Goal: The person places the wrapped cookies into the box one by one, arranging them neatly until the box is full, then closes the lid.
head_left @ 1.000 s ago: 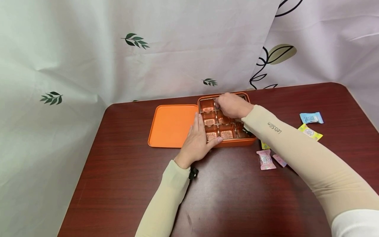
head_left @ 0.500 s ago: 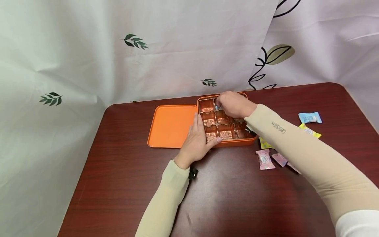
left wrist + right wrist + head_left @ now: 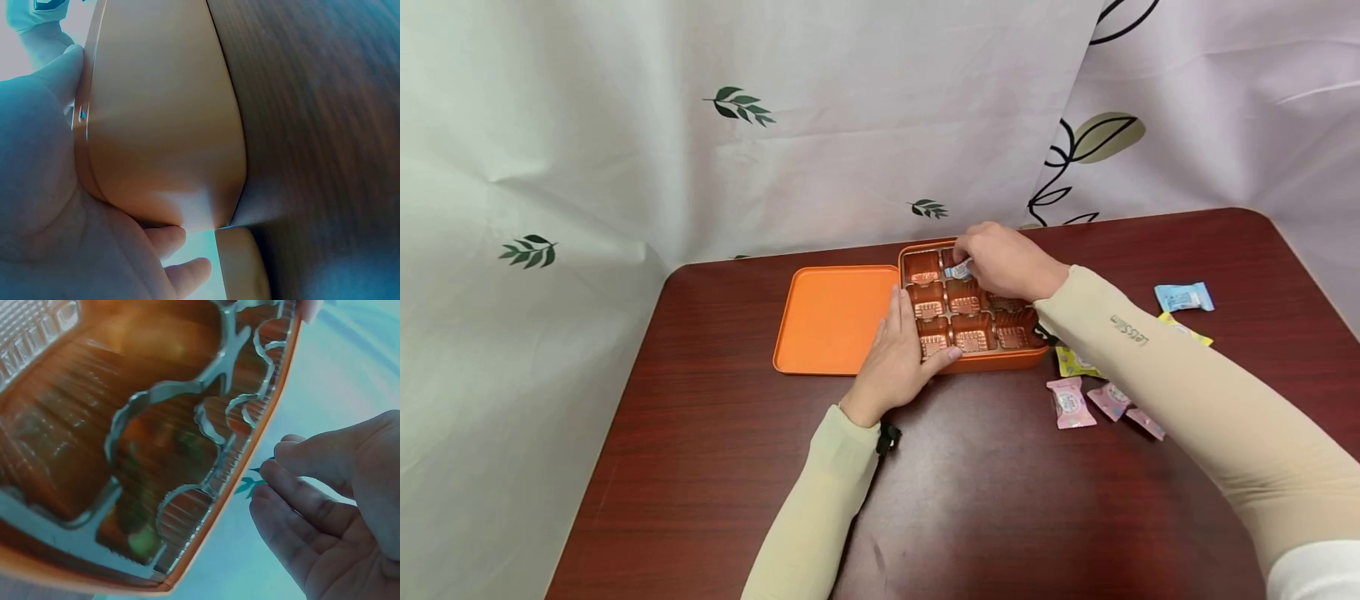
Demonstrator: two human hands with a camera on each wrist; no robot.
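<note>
An orange box [image 3: 1000, 362] holds a copper-coloured tray divided into compartments. One blue-wrapped candy [image 3: 958, 270] lies in a back-row compartment, partly covered by my right hand [image 3: 1009, 260]. In the right wrist view, the thumb and fingers of that hand [image 3: 325, 503] are loosely bent beyond the box rim [image 3: 206, 531], with nothing visible between them. My left hand [image 3: 891, 367] rests against the left side of the box, fingers straight and thumb at the front edge. The left wrist view shows its palm close along the box wall [image 3: 162, 112].
An orange lid [image 3: 835, 321] lies flat left of the box. To the right are a blue candy [image 3: 1184, 297], yellow candies [image 3: 1077, 363] and pink candies [image 3: 1071, 403], some partly behind the right sleeve [image 3: 1157, 375]. A patterned curtain [image 3: 850, 125] hangs behind the table [image 3: 715, 467].
My right hand has shifted right and slightly back, off the blue candy, which now shows in its compartment. The left hand has stayed in place against the box.
</note>
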